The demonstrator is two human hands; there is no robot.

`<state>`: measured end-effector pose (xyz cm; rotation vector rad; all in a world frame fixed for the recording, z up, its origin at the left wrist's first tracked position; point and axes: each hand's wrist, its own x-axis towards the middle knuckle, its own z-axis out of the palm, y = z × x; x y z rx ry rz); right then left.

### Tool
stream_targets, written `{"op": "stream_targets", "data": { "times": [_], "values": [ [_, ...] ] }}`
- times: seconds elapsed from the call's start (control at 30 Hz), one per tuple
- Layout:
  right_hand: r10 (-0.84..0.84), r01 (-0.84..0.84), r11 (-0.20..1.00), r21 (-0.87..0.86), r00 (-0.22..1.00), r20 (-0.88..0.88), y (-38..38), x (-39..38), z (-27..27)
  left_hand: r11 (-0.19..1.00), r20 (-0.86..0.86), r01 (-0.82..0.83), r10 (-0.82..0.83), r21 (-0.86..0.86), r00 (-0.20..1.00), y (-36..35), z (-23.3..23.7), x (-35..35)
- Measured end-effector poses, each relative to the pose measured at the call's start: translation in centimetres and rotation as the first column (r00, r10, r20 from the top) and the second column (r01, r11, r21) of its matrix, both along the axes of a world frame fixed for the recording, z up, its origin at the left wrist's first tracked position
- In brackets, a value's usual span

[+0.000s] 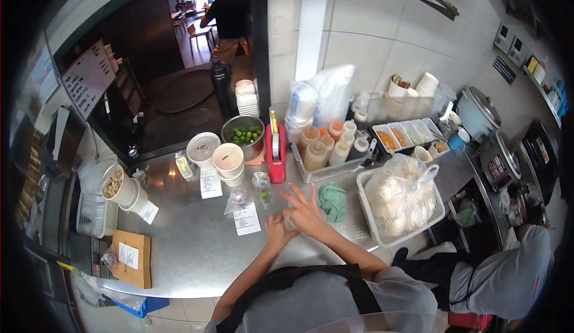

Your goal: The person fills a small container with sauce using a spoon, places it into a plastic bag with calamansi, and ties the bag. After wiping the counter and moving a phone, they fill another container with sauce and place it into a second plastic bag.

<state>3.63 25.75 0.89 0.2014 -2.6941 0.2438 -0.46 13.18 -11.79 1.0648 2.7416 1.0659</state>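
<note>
My left hand (278, 233) is closed above the steel counter, its fingers against a small translucent thing (289, 220) that looks like clear plastic. Touching or just beside it, my right hand (305, 212) has its fingers spread, with the thumb side over the same thing. Left of the hands lie a printed receipt (246, 220), a knotted clear bag (238, 199) and a small bag with green pieces (262, 188). A red tape dispenser (276, 153) stands beyond my hands. Right of them is a crumpled green cloth (332, 202).
Lidded paper tubs (228, 159) and a pot of green limes (244, 134) stand at the back. A sauce-bottle basket (326, 153) and a white crate (388, 237) with a bulging bag are rightward. A cardboard box (133, 258) sits left. A co-worker (502, 270) bends at the right.
</note>
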Motion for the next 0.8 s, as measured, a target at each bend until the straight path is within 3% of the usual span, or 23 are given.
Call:
{"op": "stream_targets", "data": {
  "times": [0.1,0.2,0.27,0.37,0.4,0.47,0.53,0.57,0.67,0.7,0.77,0.8],
  "values": [
    [-0.086,0.001,0.954,-0.301,0.959,-0.271,-0.9,0.9,4.7,0.996,-0.012,-0.056,0.057,0.074,0.998,-0.3,0.2,-1.1],
    [-0.035,0.054,0.825,-0.562,0.998,0.043,0.1,2.8,8.3,0.991,0.014,-0.088,0.088,0.102,0.996,-0.5,0.9,-1.5],
    [-0.007,0.033,0.908,-0.419,0.998,0.064,-0.3,2.1,4.2,0.993,0.030,-0.091,0.088,0.081,0.996,-0.6,0.6,-1.8],
    [0.047,0.033,0.968,-0.248,0.950,0.309,0.3,1.3,-4.0,0.996,0.026,-0.071,0.070,0.056,0.997,-0.5,-0.9,-1.6],
    [0.065,0.022,0.980,-0.199,0.906,0.419,0.0,1.0,-3.4,0.997,0.008,-0.054,0.053,0.060,0.999,-0.6,-0.4,-1.3],
    [0.143,-0.029,0.923,-0.384,0.951,0.273,-0.1,0.9,-1.8,0.998,-0.013,-0.056,0.057,0.015,0.998,-0.4,-0.3,-1.6],
    [0.157,-0.021,0.832,-0.554,0.967,0.199,-0.2,1.9,4.9,0.992,0.004,-0.085,0.086,-0.093,0.996,-0.3,-1.0,-1.5],
    [0.131,-0.117,0.645,-0.755,0.990,-0.042,0.0,2.2,6.1,0.996,0.028,-0.077,0.078,-0.041,0.997,-0.5,-1.0,-1.4],
    [-0.187,0.116,0.734,-0.669,0.982,-0.034,3.0,2.4,9.0,0.997,0.073,-0.036,0.031,0.073,0.997,-0.9,-0.8,-1.6],
    [-0.156,0.208,0.836,-0.507,0.977,0.145,4.6,2.6,7.2,0.997,0.072,-0.014,0.008,0.078,0.997,-1.1,-0.7,-1.7],
    [-0.181,0.268,0.957,-0.113,0.853,0.490,8.3,1.5,-0.8,0.997,0.059,0.037,-0.041,0.068,0.997,-1.2,0.4,-1.4],
    [0.033,0.097,0.953,-0.287,0.908,0.418,8.5,1.2,-4.7,0.997,0.042,0.062,-0.064,0.055,0.997,-1.1,2.0,-1.3]
  ]
}}
